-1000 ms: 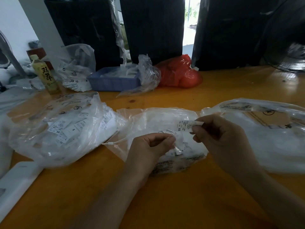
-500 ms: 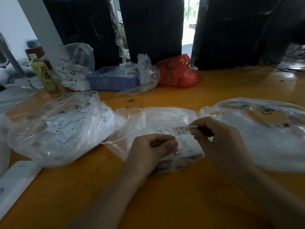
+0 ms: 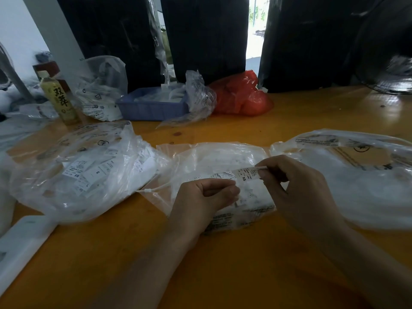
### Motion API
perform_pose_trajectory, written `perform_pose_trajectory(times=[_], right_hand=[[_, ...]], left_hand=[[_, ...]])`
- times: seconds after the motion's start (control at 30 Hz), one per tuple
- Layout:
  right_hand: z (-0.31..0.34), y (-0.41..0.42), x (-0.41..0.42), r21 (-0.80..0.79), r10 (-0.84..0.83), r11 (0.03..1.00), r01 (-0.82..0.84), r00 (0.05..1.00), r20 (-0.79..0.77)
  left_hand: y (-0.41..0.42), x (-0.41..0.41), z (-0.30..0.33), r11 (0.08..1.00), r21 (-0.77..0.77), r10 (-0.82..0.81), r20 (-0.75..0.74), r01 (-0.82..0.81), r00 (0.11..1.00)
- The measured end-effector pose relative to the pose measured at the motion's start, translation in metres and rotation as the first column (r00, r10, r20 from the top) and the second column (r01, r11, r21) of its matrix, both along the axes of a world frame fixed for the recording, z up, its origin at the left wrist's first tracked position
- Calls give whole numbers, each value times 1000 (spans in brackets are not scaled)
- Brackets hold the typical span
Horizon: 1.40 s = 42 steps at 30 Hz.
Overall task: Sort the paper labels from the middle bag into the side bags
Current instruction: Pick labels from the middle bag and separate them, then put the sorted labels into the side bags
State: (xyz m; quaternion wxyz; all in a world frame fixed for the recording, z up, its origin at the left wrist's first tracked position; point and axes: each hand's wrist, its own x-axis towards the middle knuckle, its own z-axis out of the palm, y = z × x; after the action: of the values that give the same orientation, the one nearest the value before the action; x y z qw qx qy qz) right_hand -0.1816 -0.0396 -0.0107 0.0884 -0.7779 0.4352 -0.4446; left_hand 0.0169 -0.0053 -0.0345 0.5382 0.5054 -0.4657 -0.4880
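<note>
Label sorting over the middle bag [image 3: 223, 157]

We've got an XS label [image 3: 244, 175] pinched in our right hand [image 3: 298, 192]; left hand [image 3: 200, 197] is curled, pinching its other end.

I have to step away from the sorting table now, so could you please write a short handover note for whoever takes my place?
Right hand: pinches a paper label marked XS, held over the middle bag.
Left hand: fingers curled over the middle bag's opening; whether it grips a label is hard to tell.
Left bag: already holds labels, with XS, S and L visible through the plastic.
Right bag: lies open on the table; its contents are unclear.
Done: part of the sorting, judging by the left bag.
Left: place the XS label, then continue with the labels remaining in the middle bag.
</note>
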Motion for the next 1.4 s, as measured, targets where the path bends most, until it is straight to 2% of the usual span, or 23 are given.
perform_pose_trajectory(times=[0.2,0.43,0.57,0.7,0.93,1.17,1.4], right_hand=[[-3,-3,-1,48,32,998,-29,997,-70],[-1,-4,-2,128,42,991,-45,999,26],[-4,-4,-1,180,42,983,-43,999,9],[-6,-4,0,165,3,986,-5,1000,11],[-9,-6,0,255,-67,966,36,991,113],[-8,-3,2,249,-104,967,57,978,181],[-6,-2,2,257,-60,966,37,995,85]], left_hand=[[0,0,0,1000,-16,0,-6,0,1000],[-1,0,2,999,-21,43,-3,-43,999],[0,0,1,999,-32,36,105,-33,994],[2,-1,2,999,-47,34,164,-27,986],[1,0,-1,998,-37,57,121,-53,991],[-1,1,-3,999,-43,25,88,-21,996],[-2,0,-2,999,-15,48,-16,-48,999]])
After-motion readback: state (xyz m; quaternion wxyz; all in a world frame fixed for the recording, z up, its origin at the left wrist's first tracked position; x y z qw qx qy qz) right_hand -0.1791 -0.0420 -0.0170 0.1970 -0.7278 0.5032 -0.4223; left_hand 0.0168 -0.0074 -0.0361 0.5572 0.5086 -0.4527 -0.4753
